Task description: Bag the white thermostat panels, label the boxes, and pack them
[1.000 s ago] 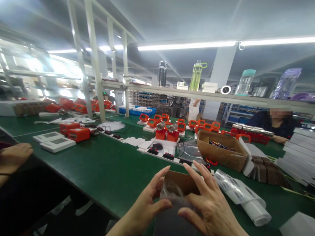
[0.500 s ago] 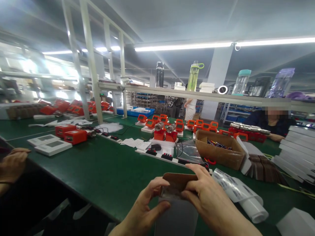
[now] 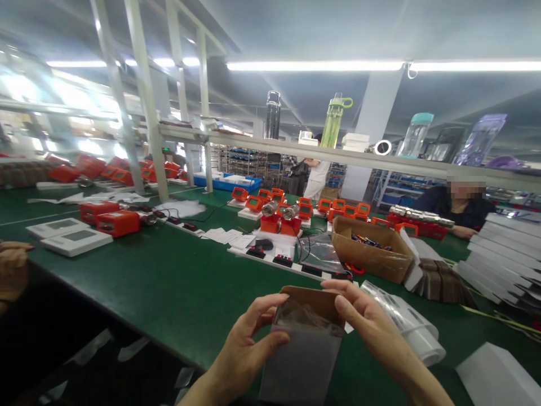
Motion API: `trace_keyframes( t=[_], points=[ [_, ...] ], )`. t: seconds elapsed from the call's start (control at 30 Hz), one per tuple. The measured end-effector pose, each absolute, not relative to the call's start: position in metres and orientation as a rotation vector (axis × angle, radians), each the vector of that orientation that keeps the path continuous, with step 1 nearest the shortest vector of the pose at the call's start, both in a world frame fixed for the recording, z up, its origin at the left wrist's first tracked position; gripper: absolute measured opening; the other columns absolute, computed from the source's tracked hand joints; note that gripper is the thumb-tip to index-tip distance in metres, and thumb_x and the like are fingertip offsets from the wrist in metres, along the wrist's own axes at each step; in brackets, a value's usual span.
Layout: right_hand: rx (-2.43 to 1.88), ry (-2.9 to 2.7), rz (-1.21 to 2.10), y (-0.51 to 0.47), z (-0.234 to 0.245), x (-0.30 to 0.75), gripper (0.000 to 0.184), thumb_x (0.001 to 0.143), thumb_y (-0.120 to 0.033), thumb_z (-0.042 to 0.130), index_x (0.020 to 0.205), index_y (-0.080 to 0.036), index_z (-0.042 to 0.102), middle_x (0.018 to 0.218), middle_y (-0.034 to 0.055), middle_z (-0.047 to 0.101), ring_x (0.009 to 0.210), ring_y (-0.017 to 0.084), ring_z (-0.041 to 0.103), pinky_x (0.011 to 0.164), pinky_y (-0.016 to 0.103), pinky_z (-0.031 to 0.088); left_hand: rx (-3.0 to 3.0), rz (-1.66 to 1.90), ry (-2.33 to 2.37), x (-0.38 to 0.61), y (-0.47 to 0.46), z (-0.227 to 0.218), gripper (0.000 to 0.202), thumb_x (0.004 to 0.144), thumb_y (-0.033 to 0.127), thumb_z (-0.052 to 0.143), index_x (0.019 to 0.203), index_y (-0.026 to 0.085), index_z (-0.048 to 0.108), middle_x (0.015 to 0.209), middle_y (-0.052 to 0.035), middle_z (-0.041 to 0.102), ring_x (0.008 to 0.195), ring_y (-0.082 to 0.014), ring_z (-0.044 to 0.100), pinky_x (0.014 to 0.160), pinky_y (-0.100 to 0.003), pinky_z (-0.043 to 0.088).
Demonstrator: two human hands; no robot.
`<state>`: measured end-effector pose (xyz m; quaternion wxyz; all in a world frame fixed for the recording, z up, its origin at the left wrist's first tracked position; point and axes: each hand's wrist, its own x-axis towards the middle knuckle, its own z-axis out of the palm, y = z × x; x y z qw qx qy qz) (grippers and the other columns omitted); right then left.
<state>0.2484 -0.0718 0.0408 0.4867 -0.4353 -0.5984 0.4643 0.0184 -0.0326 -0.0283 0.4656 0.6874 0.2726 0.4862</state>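
Close in front of me stands a cardboard box (image 3: 301,361), white-grey outside, with its brown flap (image 3: 310,298) raised. Clear plastic film (image 3: 302,316) shows at its mouth; what lies deeper is hidden. My left hand (image 3: 249,344) grips the box's upper left edge, thumb on the near face and fingers at the flap's corner. My right hand (image 3: 367,316) is at the upper right corner of the flap, thumb and fingers closed about its edge. Right of that hand lies a roll of clear plastic sheet (image 3: 401,321) on the green table (image 3: 169,287).
A brown carton (image 3: 372,262) of small colourful parts stands beyond my hands. A power strip (image 3: 291,265), orange devices (image 3: 118,223) and flat white boxes (image 3: 76,239) are on the table. Stacked white boxes (image 3: 502,254) rise at right. Another person's hand (image 3: 12,270) is at far left.
My right hand has shifted from inside the box mouth outward to the flap's right edge, showing more of the plastic film. My left hand keeps its grip. The view has tilted slightly.
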Motion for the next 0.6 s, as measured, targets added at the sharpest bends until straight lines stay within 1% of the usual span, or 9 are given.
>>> trace_keyframes(
  t=[0.07,0.13,0.23,0.3,0.37,0.47,0.5,0.53,0.6],
  points=[
    [-0.999,-1.411,1.288,-0.064,0.032,0.246,0.041,0.087,-0.053,0.056,0.111,-0.02,0.058,0.1,0.0057,0.069,0.091,0.02,0.066,0.08,0.031,0.049,1.691,1.235,0.64,0.019,-0.032,-0.03,0.041,0.083,0.032,0.066,0.122,0.033,0.053,0.114,-0.0022,0.064,0.095,-0.0185,0.063,0.084,-0.028,0.049],
    [-0.945,-1.361,1.37,-0.057,0.026,0.24,0.047,0.084,-0.055,0.058,0.116,-0.021,0.057,0.099,0.0053,0.07,0.091,0.021,0.066,0.081,0.032,0.049,1.737,1.263,0.608,0.019,-0.031,-0.029,0.036,0.084,0.03,0.065,0.119,0.034,0.058,0.116,-0.0018,0.062,0.1,-0.0192,0.061,0.088,-0.028,0.048],
    [-0.938,-1.399,1.383,-0.051,0.023,0.23,0.055,0.073,-0.054,0.068,0.117,-0.021,0.058,0.1,0.0045,0.069,0.095,0.024,0.064,0.082,0.034,0.048,1.878,1.228,0.568,0.02,-0.033,-0.021,0.02,0.087,0.028,0.06,0.104,0.03,0.069,0.115,-0.0036,0.06,0.106,-0.0209,0.058,0.091,-0.027,0.046],
    [-0.952,-1.474,1.352,-0.05,0.027,0.225,0.056,0.069,-0.051,0.072,0.114,-0.02,0.061,0.1,0.0042,0.069,0.093,0.024,0.063,0.079,0.032,0.049,1.935,1.195,0.552,0.02,-0.034,-0.014,0.017,0.088,0.027,0.058,0.098,0.029,0.071,0.112,-0.0043,0.06,0.104,-0.0205,0.058,0.09,-0.027,0.046],
    [-0.966,-1.579,1.313,-0.052,0.035,0.223,0.047,0.069,-0.045,0.074,0.108,-0.019,0.065,0.095,0.0022,0.069,0.084,0.019,0.063,0.072,0.027,0.048,1.953,1.182,0.561,0.019,-0.036,-0.009,0.017,0.088,0.026,0.057,0.096,0.028,0.071,0.109,-0.0041,0.06,0.102,-0.0195,0.059,0.089,-0.025,0.046],
    [-0.984,-1.76,1.265,-0.056,0.046,0.224,0.027,0.075,-0.038,0.071,0.093,-0.018,0.07,0.078,-0.0029,0.066,0.065,0.013,0.057,0.059,0.022,0.043,1.985,1.151,0.594,0.018,-0.037,-0.006,0.016,0.087,0.024,0.057,0.095,0.028,0.071,0.109,-0.0034,0.06,0.102,-0.0188,0.058,0.089,-0.024,0.045],
    [-0.982,-1.81,1.24,-0.057,0.048,0.226,0.024,0.076,-0.037,0.07,0.091,-0.018,0.07,0.077,-0.0032,0.066,0.065,0.013,0.057,0.059,0.022,0.043,1.992,1.14,0.602,0.018,-0.037,-0.005,0.016,0.087,0.024,0.057,0.095,0.028,0.071,0.109,-0.0033,0.06,0.103,-0.0189,0.058,0.089,-0.023,0.045],
    [-0.982,-1.835,1.211,-0.059,0.049,0.227,0.026,0.077,-0.037,0.07,0.096,-0.019,0.07,0.082,-0.0024,0.067,0.07,0.014,0.059,0.063,0.023,0.045,1.996,1.132,0.608,0.018,-0.037,-0.005,0.016,0.087,0.024,0.056,0.094,0.027,0.07,0.11,-0.0032,0.06,0.104,-0.019,0.058,0.09,-0.023,0.044],
    [-0.983,-1.825,1.152,-0.062,0.05,0.231,0.04,0.077,-0.038,0.071,0.114,-0.022,0.066,0.104,0.0013,0.068,0.09,0.02,0.062,0.079,0.028,0.049,1.992,1.111,0.623,0.018,-0.038,-0.002,0.016,0.088,0.024,0.055,0.092,0.026,0.07,0.109,-0.0033,0.06,0.105,-0.0193,0.057,0.091,-0.023,0.043]
  ],
)
